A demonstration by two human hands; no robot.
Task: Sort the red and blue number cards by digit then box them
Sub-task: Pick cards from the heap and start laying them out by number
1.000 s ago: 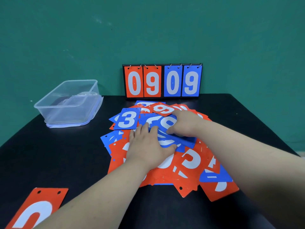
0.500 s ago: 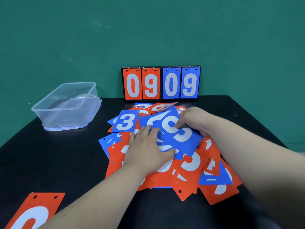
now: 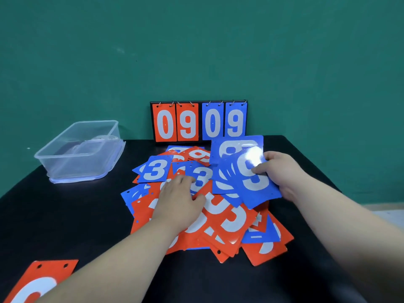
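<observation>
Blue fan of cards (image 3: 247, 186) is in my right hand (image 3: 282, 171), held up above the heap. The thumb (image 3: 259, 171) is curled down onto the top face, a white 9; the other fingers are tucked under the fan, out of sight. Left hand (image 3: 177, 202) lies palm down on the card pile (image 3: 229, 224), fingers (image 3: 182, 179) nearly straight and a bit spread. The tips touch a blue 3 card (image 3: 202, 174) and grip nothing.

Glare washes out the top of the 9. A blue 8 card (image 3: 231, 147) sticks up behind the fan; can't tell if it's in my grip. Can't count the fan either, only slivers of white show. Most digits in the pile are covered by other cards or by my left forearm.

The pile is red and blue mixed, mid-table. A second blue 3 card (image 3: 154, 171) lies at its left edge. A lone red card (image 3: 41, 278) sits bottom-left, cut by the frame, digit unreadable. Clear plastic box (image 3: 83, 149) stands far left on the black table (image 3: 65, 215), well apart from the pile, seated on what looks like its lid. A flip scoreboard (image 3: 199, 122) showing red 09 and blue 09 stands at the back edge against the green wall (image 3: 196, 51).
</observation>
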